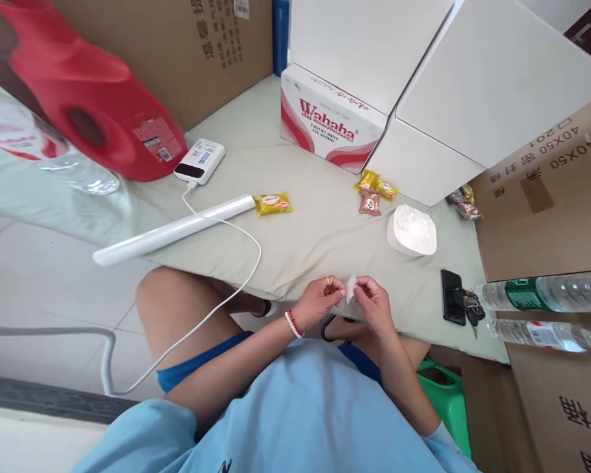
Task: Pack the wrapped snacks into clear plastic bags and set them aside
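Note:
A small white tuft (351,288), which looks like cotton, stands between my two hands above the table's front edge. My right hand (374,306) is closed, pinching the tuft between thumb and fingers. My left hand (321,301), with a ring and bead bracelets, is closed in a pinch right beside the tuft. Its fingertips come up to the tuft's left edge, and whatever they hold is too small to make out. Beyond my right hand stands a white square tub (396,244) filled with white fluffy material (415,230).
Candies in yellow wrappers (273,203) and a brown packet (370,203) lie on the cloth. A white tube (167,238), power bank (200,161) and cable (256,244) are left; a phone (453,295), keys (473,305) and bottles (542,334) right. Boxes (330,118) stand behind.

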A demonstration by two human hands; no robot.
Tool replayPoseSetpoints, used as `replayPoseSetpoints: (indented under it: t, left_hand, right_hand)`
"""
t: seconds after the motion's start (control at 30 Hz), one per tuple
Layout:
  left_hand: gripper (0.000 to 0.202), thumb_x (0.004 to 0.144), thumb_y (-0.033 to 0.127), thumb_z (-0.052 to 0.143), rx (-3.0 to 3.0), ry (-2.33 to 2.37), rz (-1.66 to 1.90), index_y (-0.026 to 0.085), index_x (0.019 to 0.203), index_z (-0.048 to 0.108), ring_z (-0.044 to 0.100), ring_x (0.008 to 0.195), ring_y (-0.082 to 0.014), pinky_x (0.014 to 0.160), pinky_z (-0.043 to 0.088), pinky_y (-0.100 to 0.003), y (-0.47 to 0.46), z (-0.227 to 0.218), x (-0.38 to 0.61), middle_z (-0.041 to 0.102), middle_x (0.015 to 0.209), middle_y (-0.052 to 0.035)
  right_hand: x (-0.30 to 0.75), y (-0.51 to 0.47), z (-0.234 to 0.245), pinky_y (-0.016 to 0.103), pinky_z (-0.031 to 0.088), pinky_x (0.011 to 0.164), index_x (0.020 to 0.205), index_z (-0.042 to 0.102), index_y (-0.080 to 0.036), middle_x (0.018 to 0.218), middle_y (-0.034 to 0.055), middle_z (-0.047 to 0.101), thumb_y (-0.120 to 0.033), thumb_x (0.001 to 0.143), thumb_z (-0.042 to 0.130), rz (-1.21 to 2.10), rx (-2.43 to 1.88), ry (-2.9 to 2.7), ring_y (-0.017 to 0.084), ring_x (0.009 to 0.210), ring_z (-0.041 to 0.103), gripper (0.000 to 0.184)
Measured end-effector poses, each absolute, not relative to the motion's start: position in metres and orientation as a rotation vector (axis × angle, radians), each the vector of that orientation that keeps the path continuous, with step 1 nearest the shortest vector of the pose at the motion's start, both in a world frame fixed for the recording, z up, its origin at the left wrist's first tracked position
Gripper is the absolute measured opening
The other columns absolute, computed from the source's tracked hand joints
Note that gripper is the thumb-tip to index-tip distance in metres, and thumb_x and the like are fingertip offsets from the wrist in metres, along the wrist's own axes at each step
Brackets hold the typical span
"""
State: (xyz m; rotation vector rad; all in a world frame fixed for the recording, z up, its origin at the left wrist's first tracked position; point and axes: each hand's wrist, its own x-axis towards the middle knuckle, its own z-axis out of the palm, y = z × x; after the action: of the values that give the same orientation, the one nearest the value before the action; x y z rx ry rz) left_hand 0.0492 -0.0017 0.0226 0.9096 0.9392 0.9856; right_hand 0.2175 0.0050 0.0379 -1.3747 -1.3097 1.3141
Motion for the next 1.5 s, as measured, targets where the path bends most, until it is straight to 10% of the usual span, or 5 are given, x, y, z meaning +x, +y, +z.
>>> replayPoseSetpoints:
  t: [0.2, 0.5, 0.7, 0.93, 1.5]
  left_hand:
    - [0.037, 0.076, 0.042, 0.078, 0.886, 0.996, 1.000, 0.017, 0.102, 0.069, 0.058, 0.069, -0.0129, 0.057, 0.042, -0.024, -0.010, 0.016, 0.041, 0.069, 0.086, -0.0024]
    - [0.027, 0.072, 0.041, 0.079, 0.781, 1.102, 1.089, 0.016, 0.080, 0.073, 0.049, 0.059, -0.0104, 0.058, 0.037, -0.025, -0.015, 0.015, 0.051, 0.065, 0.066, 0.0004]
    - [0.027, 0.066, 0.038, 0.082, 0.625, 1.052, 1.097, 0.016, 0.071, 0.069, 0.045, 0.055, -0.0081, 0.053, 0.032, -0.023, -0.012, 0.011, 0.051, 0.060, 0.061, 0.0025]
    - [0.030, 0.060, 0.035, 0.087, 0.530, 0.988, 1.061, 0.016, 0.069, 0.066, 0.043, 0.055, -0.0073, 0.054, 0.031, -0.023, -0.013, 0.013, 0.055, 0.057, 0.062, 0.0030]
    - [0.036, 0.074, 0.050, 0.080, 0.971, 1.109, 1.083, 0.020, 0.087, 0.064, 0.055, 0.071, -0.0134, 0.061, 0.041, -0.025, -0.016, 0.033, 0.053, 0.064, 0.081, -0.0002]
  right_hand:
    - [0.223, 0.001, 0.042, 0.026, 0.042, 0.060, 0.090, 0.067, -0.022, 0.072, -0.0016, 0.062, -0.049, 0.090, 0.068, 1.315, -1.330, -1.477, 0.013, 0.062, 0.051, 0.027]
    - [0.218, -0.010, 0.031, 0.029, 0.050, 0.067, 0.113, 0.065, -0.025, 0.094, 0.0030, 0.068, -0.056, 0.090, 0.068, 1.449, -1.249, -1.362, 0.016, 0.074, 0.059, 0.039]
    - [0.238, -0.010, 0.030, 0.025, 0.040, 0.057, 0.088, 0.065, -0.022, 0.074, -0.0024, 0.058, -0.047, 0.085, 0.074, 1.417, -1.372, -1.299, 0.012, 0.060, 0.046, 0.027]
    - [0.235, -0.011, 0.036, 0.030, 0.052, 0.074, 0.103, 0.071, -0.025, 0.099, 0.0039, 0.066, -0.041, 0.082, 0.078, 1.210, -1.272, -1.696, 0.018, 0.086, 0.059, 0.027]
    - [0.235, -0.010, 0.041, 0.029, 0.046, 0.072, 0.090, 0.070, -0.024, 0.089, 0.0024, 0.064, -0.041, 0.092, 0.069, 1.027, -1.390, -1.542, 0.017, 0.079, 0.057, 0.018]
